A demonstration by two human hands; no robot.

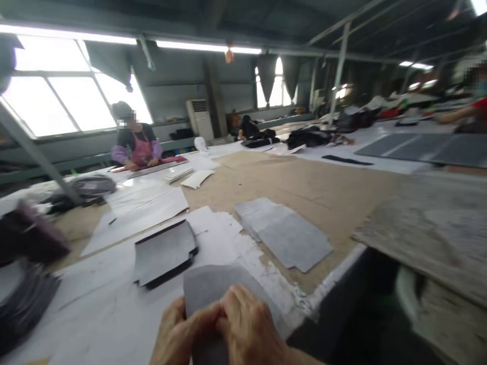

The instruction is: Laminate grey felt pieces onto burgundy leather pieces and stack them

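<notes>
At the near edge of the table, my left hand [184,327] and my right hand [249,322] meet over a grey sheet piece [213,284]. Fingers of both are closed on it, thumbs and fingertips close together at its middle; the fingertips on the underside are hidden. Just beyond, to the left, lies a curved grey piece with dark edges [165,253]. Farther right, flat grey notched pieces [285,233] rest partly overlapping on brown paper. Whether the pieces are fabric or board I cannot tell.
The white-covered table [95,314] carries a dark stack [23,299] at left and white sheets [148,213] beyond. Brown paper [304,182] spreads across the middle. A worn board [429,238] juts in at right, past a dark gap. A co-worker [139,144] works at far left.
</notes>
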